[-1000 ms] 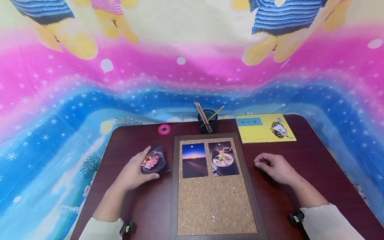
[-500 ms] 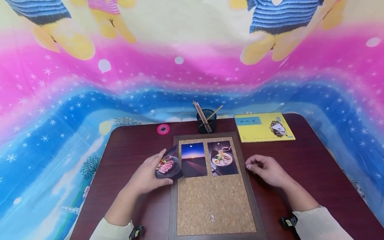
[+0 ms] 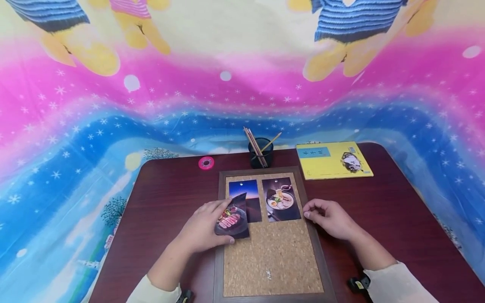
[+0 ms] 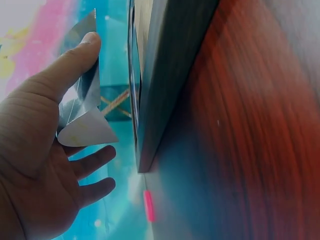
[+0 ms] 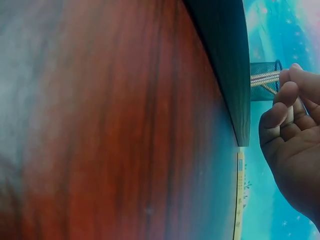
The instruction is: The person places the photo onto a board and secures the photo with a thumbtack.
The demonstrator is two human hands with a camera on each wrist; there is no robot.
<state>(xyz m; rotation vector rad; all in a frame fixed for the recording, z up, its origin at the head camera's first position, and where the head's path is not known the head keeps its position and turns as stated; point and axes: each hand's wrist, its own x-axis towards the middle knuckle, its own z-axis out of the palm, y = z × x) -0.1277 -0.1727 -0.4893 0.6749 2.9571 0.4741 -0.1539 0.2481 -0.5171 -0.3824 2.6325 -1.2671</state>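
In the head view my left hand [image 3: 206, 225] holds a bent photo of sliced meat [image 3: 232, 221] over the left part of the cork board [image 3: 280, 252]. The left wrist view shows its thumb on one side of the curved photo [image 4: 90, 127]. This photo overlaps a sunset photo [image 3: 242, 189] attached near the top of the board. To its right is a ramen photo [image 3: 281, 200], with a small pin at its top edge. My right hand [image 3: 331, 221] hovers at the board's right frame, thumb and index fingertips together; no object shows between them [image 5: 295, 125].
Small whitish bits [image 3: 269, 275] lie low on the cork. Behind the board stands a black mesh cup [image 3: 261, 158] with several pencils. A yellow book [image 3: 335, 162] lies at the back right, a pink ring-shaped item [image 3: 206, 163] at the back left of the dark table [image 3: 170, 181].
My left hand has carried the meat photo rightward from the table to over the board, covering part of the sunset photo. My right hand has moved left to the board's frame.
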